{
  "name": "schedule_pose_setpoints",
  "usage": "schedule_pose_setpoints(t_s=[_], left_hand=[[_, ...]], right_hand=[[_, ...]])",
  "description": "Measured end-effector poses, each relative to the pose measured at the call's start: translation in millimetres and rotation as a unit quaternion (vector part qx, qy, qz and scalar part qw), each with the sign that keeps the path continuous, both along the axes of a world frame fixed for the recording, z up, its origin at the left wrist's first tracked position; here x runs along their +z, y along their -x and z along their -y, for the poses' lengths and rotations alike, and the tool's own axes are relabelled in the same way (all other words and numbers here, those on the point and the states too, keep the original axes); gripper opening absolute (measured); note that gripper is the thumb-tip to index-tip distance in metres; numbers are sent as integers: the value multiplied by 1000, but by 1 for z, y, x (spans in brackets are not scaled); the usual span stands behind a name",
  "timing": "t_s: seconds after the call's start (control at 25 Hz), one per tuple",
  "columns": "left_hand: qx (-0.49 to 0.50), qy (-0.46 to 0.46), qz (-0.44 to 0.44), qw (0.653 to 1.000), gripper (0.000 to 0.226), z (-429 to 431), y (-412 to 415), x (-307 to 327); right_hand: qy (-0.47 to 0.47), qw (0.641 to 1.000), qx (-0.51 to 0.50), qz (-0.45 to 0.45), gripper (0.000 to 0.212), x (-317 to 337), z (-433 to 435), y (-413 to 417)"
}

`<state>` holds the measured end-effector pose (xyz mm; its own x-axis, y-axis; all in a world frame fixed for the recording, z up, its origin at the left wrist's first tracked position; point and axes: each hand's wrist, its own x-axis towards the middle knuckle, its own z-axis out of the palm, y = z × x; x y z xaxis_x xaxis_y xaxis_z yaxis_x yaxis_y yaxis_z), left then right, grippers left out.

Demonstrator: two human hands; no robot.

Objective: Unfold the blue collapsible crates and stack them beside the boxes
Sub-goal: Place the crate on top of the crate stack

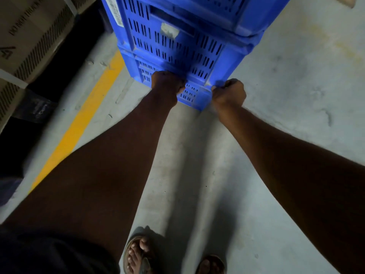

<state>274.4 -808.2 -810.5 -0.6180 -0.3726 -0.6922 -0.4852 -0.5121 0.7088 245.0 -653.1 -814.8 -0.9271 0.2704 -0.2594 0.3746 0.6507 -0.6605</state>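
A stack of blue slotted plastic crates (pixel 177 42) stands on the concrete floor, reaching out of view at the top. The lowest crate (pixel 194 96) shows only its near corner and slotted wall. My left hand (pixel 166 84) grips the rim of this lowest crate from the near side, fingers curled over its edge. My right hand (pixel 229 93) grips the same rim at the near corner, fist closed on the blue edge. Both arms stretch forward and down.
Cardboard boxes (pixel 29 46) with black hatched print and white straps stand at the left. A yellow floor line (pixel 85 115) runs diagonally between the boxes and the crates. My sandalled feet (pixel 138 254) are at the bottom. Bare grey concrete (pixel 296 95) lies to the right.
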Motion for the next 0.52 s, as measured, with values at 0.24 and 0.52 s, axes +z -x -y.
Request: schedule_pose_setpoints(t_s=[0.24, 0.52], left_hand=[[66, 94, -61, 991, 31, -23, -47, 111], [20, 265, -52, 963, 16, -90, -32, 274]], right_hand=[[79, 997, -1, 12, 23, 133, -12, -22], [19, 981, 187, -43, 31, 271, -61, 31]])
